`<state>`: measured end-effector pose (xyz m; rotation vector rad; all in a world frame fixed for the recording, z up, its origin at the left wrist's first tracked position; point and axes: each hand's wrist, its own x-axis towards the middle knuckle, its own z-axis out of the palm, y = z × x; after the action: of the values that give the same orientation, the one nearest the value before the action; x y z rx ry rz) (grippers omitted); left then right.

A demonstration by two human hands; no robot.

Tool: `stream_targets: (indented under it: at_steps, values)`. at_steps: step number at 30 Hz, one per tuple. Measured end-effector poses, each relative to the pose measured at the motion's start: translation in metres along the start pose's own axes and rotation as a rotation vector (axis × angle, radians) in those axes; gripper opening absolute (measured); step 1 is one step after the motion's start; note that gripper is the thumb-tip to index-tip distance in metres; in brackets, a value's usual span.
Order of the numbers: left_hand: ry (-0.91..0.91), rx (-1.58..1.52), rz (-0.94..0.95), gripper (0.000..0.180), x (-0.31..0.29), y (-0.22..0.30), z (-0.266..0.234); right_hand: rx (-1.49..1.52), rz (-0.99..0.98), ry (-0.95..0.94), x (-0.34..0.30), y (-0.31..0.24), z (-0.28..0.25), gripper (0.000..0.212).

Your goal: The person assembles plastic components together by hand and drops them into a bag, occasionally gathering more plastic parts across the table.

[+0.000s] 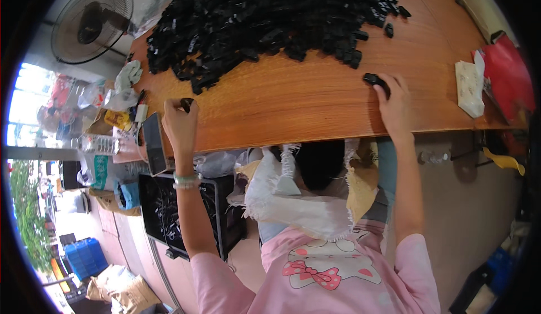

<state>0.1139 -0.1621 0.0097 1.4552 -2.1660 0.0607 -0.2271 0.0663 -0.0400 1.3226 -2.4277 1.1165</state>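
My left hand (179, 123) is over the near left part of the wooden table (293, 103), its fingers closed on a small black plastic piece (186, 104). Toward the table's right side, my right hand (394, 104) pinches another small black plastic part (374, 80) between thumb and fingers. Beyond both hands spreads a big heap of similar black parts (253, 24). One loose black part (389, 30) lies apart at the heap's right edge. On my lap rests a frayed white woven sack (304, 212), its mouth spread under the table edge; its inside looks dark.
A phone-like dark slab (153, 144) leans at the table's left edge, near a clear plastic bottle (98, 144). Below stands a black crate (217, 212) with small black pieces inside. A white packet (469, 88) and a red bag (507, 77) lie at right. A fan (93, 24) is far left.
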Motion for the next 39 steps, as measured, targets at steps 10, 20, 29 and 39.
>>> stream_targets:
  at_steps: [10,20,29,39]
  values:
    - [-0.799,-1.492,-0.391,0.038,-0.071,0.14,0.011,0.642,0.163,-0.112,-0.021,-0.053,0.0,0.022]
    - [-0.839,-1.573,-0.354,0.034,-0.085,0.163,0.027,1.017,0.45,-0.275,-0.024,-0.077,-0.001,0.021]
    - [-0.856,-1.584,-0.358,0.033,-0.08,0.158,0.024,1.072,0.348,-0.492,-0.029,-0.08,-0.005,0.019]
    - [-0.792,-1.599,-0.333,0.029,-0.085,0.159,0.018,0.916,0.109,-0.377,-0.039,-0.082,0.006,0.025]
